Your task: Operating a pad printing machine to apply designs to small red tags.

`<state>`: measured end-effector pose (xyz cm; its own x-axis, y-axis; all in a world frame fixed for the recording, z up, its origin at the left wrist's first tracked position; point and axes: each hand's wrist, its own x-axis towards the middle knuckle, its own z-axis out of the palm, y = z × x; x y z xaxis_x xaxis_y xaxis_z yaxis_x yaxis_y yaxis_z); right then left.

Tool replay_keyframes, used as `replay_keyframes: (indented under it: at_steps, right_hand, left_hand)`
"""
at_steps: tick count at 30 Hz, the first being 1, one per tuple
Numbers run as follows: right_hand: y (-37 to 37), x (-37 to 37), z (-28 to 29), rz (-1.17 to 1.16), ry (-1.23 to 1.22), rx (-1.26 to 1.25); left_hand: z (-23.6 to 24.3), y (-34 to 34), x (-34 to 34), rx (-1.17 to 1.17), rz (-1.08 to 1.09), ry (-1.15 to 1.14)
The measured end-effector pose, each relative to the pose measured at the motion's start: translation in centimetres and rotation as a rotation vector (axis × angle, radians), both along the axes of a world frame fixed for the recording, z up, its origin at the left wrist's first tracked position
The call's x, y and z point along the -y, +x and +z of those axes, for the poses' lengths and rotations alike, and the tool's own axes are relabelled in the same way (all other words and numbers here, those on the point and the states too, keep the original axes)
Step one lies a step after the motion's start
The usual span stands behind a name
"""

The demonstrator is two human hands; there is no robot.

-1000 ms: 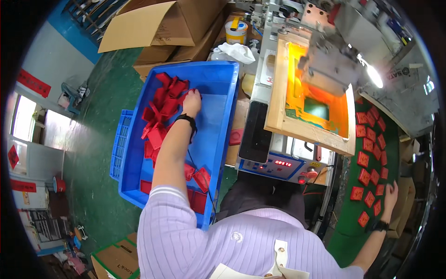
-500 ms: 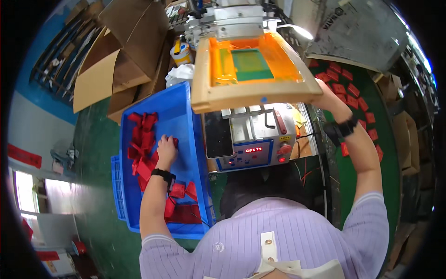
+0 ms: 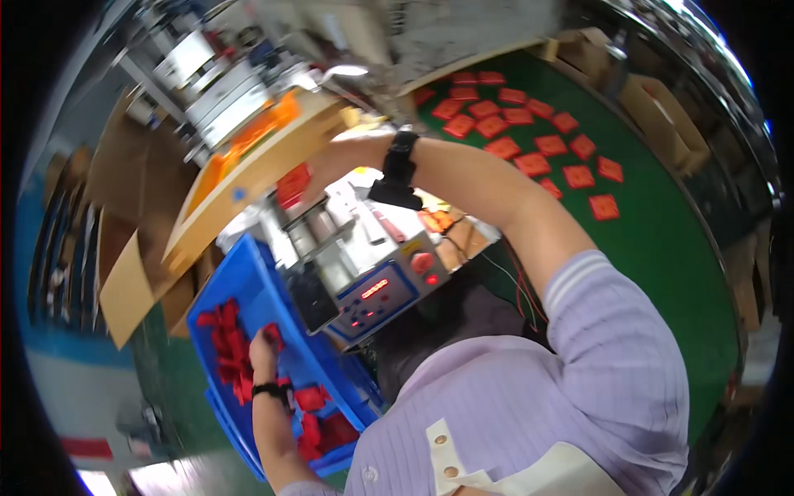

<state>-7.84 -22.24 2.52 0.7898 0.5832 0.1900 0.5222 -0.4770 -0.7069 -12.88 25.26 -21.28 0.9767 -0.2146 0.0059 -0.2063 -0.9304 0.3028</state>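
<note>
My left hand (image 3: 261,354) is inside a blue plastic crate (image 3: 266,285) on the left, its fingers closed on a small red pouch (image 3: 274,334). More red pouches (image 3: 227,341) lie heaped around it. My right hand (image 3: 329,165) reaches under the raised wooden screen frame (image 3: 252,174) of a printing machine. Its fingers look closed at the edge of another flat red pouch (image 3: 293,187), above the machine's metal bed; blur and the frame partly hide them. Orange film shows within the frame.
The machine's control box (image 3: 372,299) has a lit red display and red buttons. Several printed red pouches (image 3: 533,164) lie spread on the green table (image 3: 662,273) at right. Open cardboard boxes (image 3: 136,207) stand far left. Loose wires (image 3: 521,285) hang beside the control box.
The view has turned and tilted toward the right. My right hand has gone from the frame's right edge to beneath it, at a red pouch. My left hand stays in the crate.
</note>
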Motion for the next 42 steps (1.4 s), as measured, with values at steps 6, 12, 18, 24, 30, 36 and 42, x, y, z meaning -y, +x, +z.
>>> replay_keyframes:
  at_steps: [6,12,18,24,30,36,42]
  right_hand:
    - [-9.5,12.6,-2.8,-0.343,0.007,0.388]
    - [-24.0,31.1,-11.1,-1.142,0.027,0.019]
    - [-44.1,51.7,-23.3,-1.76,-0.231,-0.196]
    - [-34.5,47.7,-20.2,-1.68,-0.401,-0.096]
    - [-23.8,36.9,-12.2,-1.343,0.182,0.081]
    - [-18.7,28.0,-7.2,-1.094,0.182,0.078]
    - [-16.3,22.1,-6.6,-0.867,0.246,0.003]
  left_hand:
    - [7.3,-0.8,1.5,0.155,-0.009,-0.201]
    - [16.5,-2.1,3.7,0.13,-0.072,-0.516]
    - [24.3,-1.3,16.3,-0.115,-0.278,-0.967]
    - [24.8,4.4,23.2,-0.023,-0.393,-0.783]
    - [22.7,9.8,26.7,0.166,-0.53,-0.374]
    - [25.5,6.3,28.9,-0.24,-0.625,-0.071]
    - [23.4,-2.7,25.4,-0.277,-1.036,-0.308]
